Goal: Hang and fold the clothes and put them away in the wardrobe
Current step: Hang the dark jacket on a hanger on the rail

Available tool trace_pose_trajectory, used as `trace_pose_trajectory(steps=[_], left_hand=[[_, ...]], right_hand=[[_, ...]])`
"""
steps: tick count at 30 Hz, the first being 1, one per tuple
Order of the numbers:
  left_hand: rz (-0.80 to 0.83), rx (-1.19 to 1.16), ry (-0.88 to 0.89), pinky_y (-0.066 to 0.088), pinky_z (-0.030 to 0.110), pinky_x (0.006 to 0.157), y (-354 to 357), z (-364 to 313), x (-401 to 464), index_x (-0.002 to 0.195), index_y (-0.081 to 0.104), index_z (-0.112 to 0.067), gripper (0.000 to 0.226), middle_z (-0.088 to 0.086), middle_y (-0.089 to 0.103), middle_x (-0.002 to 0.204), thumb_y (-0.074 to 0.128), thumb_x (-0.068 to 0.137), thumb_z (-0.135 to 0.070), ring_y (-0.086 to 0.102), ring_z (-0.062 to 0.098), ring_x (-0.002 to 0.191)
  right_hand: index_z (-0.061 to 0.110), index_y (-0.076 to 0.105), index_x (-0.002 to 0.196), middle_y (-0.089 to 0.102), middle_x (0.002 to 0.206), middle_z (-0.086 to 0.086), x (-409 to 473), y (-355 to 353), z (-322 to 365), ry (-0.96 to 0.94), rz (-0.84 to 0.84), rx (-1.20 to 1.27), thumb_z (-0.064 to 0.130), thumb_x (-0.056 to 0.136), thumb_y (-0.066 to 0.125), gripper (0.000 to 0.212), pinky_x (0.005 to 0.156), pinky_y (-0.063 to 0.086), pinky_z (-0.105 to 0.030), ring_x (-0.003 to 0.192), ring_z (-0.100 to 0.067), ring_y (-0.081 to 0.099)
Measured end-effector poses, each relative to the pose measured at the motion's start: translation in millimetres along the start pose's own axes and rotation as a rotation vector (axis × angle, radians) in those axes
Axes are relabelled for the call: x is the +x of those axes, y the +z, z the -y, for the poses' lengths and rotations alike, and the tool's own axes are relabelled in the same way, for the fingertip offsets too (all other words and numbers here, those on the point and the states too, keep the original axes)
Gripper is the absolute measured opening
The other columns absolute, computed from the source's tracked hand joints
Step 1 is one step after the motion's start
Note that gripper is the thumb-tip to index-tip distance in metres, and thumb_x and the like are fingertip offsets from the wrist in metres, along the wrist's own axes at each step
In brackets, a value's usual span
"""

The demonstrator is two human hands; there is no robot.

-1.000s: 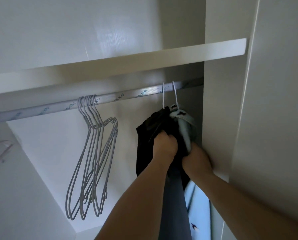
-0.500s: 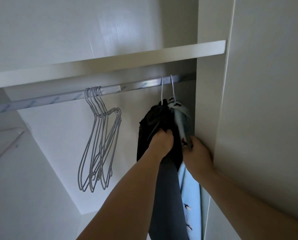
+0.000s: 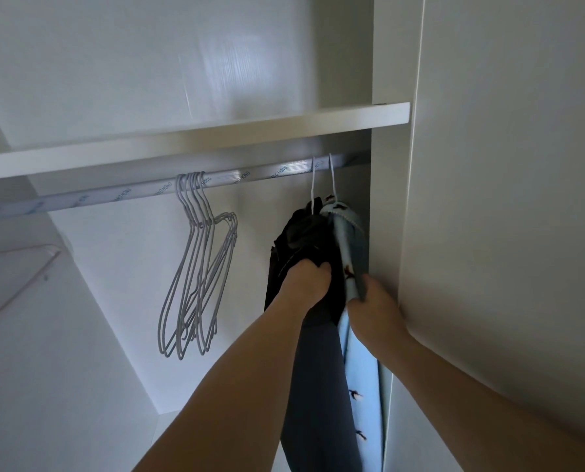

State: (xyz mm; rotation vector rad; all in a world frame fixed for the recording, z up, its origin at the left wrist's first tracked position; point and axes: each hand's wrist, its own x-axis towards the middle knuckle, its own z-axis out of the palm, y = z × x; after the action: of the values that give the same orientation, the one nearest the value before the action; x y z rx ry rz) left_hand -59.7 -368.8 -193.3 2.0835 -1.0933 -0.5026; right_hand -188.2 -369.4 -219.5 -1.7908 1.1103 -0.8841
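White wardrobe interior (image 3: 121,284): on the rail (image 3: 236,178), my left hand (image 3: 306,284) grips the black garment (image 3: 301,240); my right hand (image 3: 374,303) pinches the light-blue patterned garment (image 3: 350,240) beside it.

The only lettering stands on the wardrobe's metal hanging rail (image 3: 168,190), on its pale wrapping film: a blue mark repeated along the length, slanting up toward 2 o'clock. Near the bunch of empty wire hangers (image 3: 197,267) it reads "HONG", with a partly legible word before it ending in "NG". Farther toward 9 o'clock the repeats blur past reading.
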Motion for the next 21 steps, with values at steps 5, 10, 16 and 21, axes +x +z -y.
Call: trace_pose_trajectory(steps=[5,10,16,21], left_hand=[[-0.009,0.065,0.023,0.04,0.03,0.076,-3.5,3.2,-5.0,0.093,0.056,-0.01,0.027,0.004,0.054,0.086,0.043,0.096,-0.033,0.052,0.022,0.086],[-0.012,0.11,0.042,0.038,0.029,0.07,-14.8,-0.7,-14.4,0.08,0.053,-0.009,0.03,0.002,0.052,0.076,0.042,0.096,-0.032,0.052,0.021,0.079],[-0.006,0.192,0.048,0.036,0.029,0.066,-43.6,-13.0,-44.8,0.073,0.048,-0.007,0.032,0.002,0.051,0.072,0.039,0.096,-0.027,0.055,0.025,0.078],[-0.061,0.297,0.225,0.041,0.03,0.07,-75.8,-36.7,-113.8,0.097,0.049,-0.009,0.02,0.01,0.057,0.089,0.04,0.099,-0.028,0.057,0.025,0.083]], right_hand=[[0.012,0.05,0.127,0.059,0.111,-0.008,-4.5,-4.7,5.1,-0.01,-0.012,0.007,-0.002,0.087,0.042,0.043,0.078,0.043,-0.026,0.097,-0.027,0.057],[0.008,0.051,0.115,0.057,0.101,-0.008,-8.7,-9.3,14.1,-0.026,0.013,0.011,-0.003,0.085,0.041,0.034,0.073,0.041,-0.025,0.087,-0.023,0.052],[0.017,0.048,0.11,0.049,0.087,0.002,-28.5,-32.8,45.7,-0.033,0.054,-0.051,0.001,0.088,0.044,0.028,0.056,0.035,-0.012,0.074,-0.012,0.049],[0.012,0.036,0.14,0.049,0.129,-0.006,-86.2,-81.8,92.2,-0.011,0.152,-0.173,0.009,0.094,0.044,0.047,0.084,0.042,-0.023,0.106,-0.018,0.052]])
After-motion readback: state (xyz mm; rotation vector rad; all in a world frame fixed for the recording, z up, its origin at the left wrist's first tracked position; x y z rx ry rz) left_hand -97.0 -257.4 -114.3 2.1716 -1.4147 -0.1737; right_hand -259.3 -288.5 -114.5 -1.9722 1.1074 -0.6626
